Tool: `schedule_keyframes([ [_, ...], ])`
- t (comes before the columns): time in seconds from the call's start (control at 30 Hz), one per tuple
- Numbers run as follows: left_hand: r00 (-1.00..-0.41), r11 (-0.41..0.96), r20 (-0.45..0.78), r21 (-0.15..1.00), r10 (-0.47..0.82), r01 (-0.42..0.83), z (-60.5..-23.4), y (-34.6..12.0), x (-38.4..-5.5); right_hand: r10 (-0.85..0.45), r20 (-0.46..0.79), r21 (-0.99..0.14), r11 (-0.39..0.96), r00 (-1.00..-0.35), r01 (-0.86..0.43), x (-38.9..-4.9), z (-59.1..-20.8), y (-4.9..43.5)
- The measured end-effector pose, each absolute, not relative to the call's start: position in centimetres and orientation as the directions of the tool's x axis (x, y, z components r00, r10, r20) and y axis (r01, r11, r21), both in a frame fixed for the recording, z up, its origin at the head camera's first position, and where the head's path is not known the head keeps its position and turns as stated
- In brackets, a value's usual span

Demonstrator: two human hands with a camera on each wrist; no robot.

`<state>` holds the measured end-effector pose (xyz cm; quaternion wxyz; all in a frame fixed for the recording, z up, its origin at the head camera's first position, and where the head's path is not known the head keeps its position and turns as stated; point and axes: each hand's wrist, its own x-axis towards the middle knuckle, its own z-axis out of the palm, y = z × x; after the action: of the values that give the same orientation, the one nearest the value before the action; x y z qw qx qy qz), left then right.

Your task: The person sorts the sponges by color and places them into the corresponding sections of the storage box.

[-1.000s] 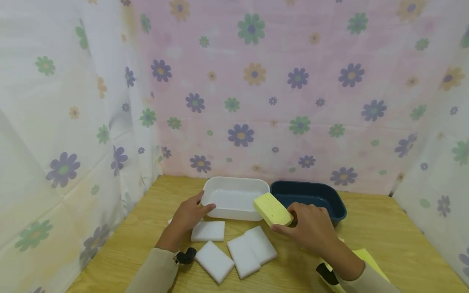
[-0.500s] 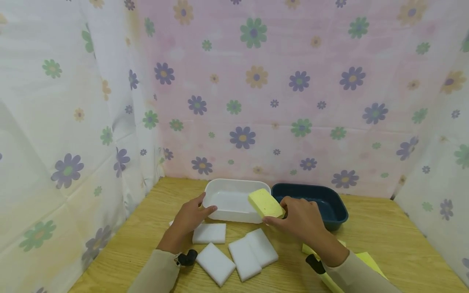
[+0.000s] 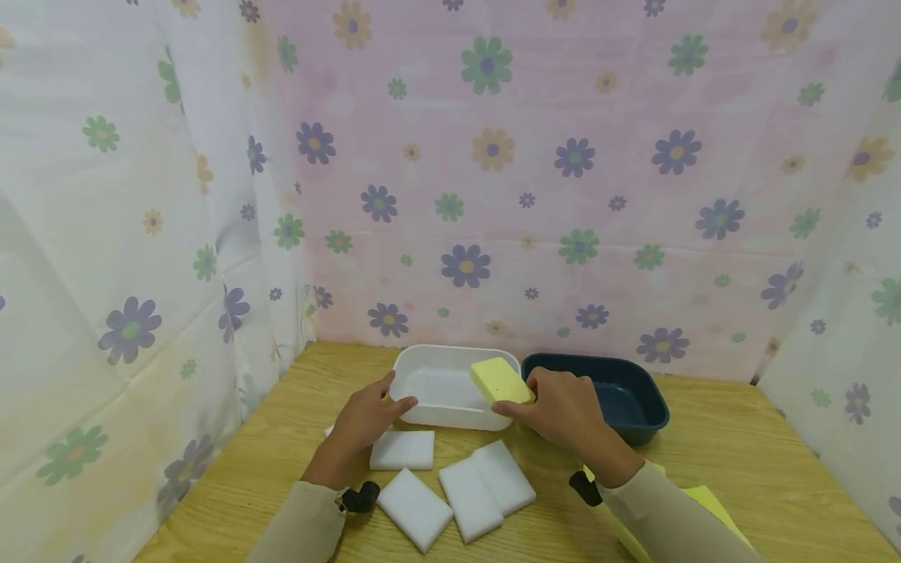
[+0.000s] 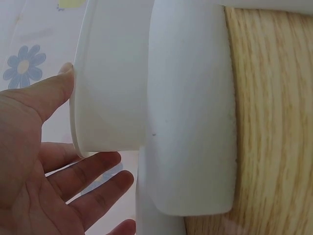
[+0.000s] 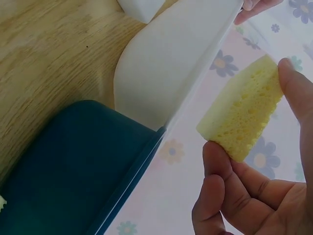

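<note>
My right hand [image 3: 565, 410] pinches a yellow sponge [image 3: 498, 379] between thumb and fingertips. The sponge is tilted above the right part of a white plastic tub [image 3: 450, 414]; its porous side [image 5: 252, 110] faces the right wrist camera. My left hand [image 3: 366, 414] rests at the tub's near left corner, fingers spread and fairly straight. Its thumb [image 4: 61, 88] touches the rim and its other fingers lie along the end wall. Several white sponges lie on the wooden table before the tub, among them one white sponge [image 3: 415, 508] and a pair partly overlapping [image 3: 470, 496].
A dark blue tub [image 3: 633, 434] stands right beside the white one. Yellow pieces [image 3: 711, 504] lie on the table near my right forearm, partly hidden by it. Flower-patterned cloth [image 3: 535, 234] hangs behind and at both sides of the wooden table [image 3: 760, 461].
My right hand has carried the yellow sponge leftward and slightly farther away, from beside the dark blue tub to over the white tub. My left hand stays at the white tub's corner.
</note>
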<state>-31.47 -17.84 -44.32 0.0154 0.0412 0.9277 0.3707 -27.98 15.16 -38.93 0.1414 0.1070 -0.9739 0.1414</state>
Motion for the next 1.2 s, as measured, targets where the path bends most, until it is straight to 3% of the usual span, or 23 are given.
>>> schedule_keyframes([
  [1.2, -0.997, 0.729, 0.009, 0.681, 0.079, 0.064, -44.8, -18.0, -31.8, -0.136, 0.330, -0.223, 0.950, -0.934, -0.217, -31.2, -39.8, 11.9],
])
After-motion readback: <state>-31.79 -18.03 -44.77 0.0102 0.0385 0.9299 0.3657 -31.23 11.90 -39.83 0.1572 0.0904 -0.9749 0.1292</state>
